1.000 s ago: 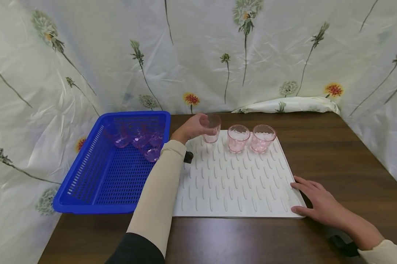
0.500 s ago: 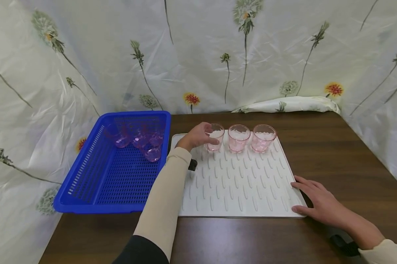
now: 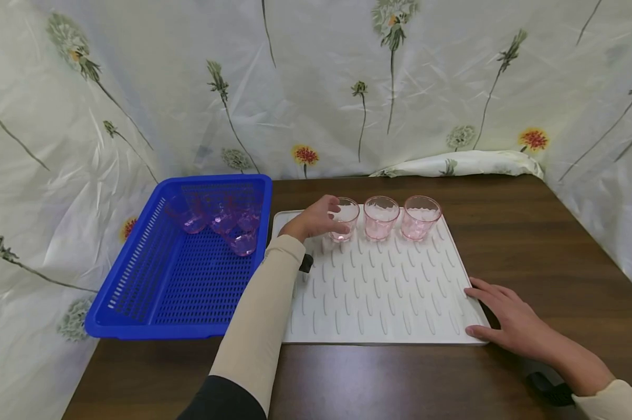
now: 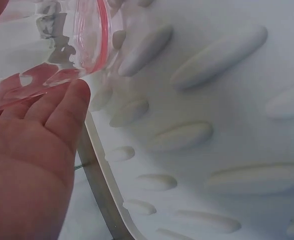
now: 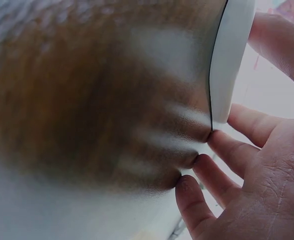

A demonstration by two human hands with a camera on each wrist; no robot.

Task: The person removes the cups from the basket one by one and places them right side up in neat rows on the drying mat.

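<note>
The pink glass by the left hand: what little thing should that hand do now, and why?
I'd probably loosen the left hand gently and slide it away sideways. The pink glass looks upright on the white mat, lined up with two other glasses, so it seems ready to stand alone. Going slowly would likely avoid tipping it.

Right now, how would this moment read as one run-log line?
left hand: holds glass, far side of white mat; right hand: at mat's right edge; also on mat: two upright glasses; blue basket: more glasses
</note>
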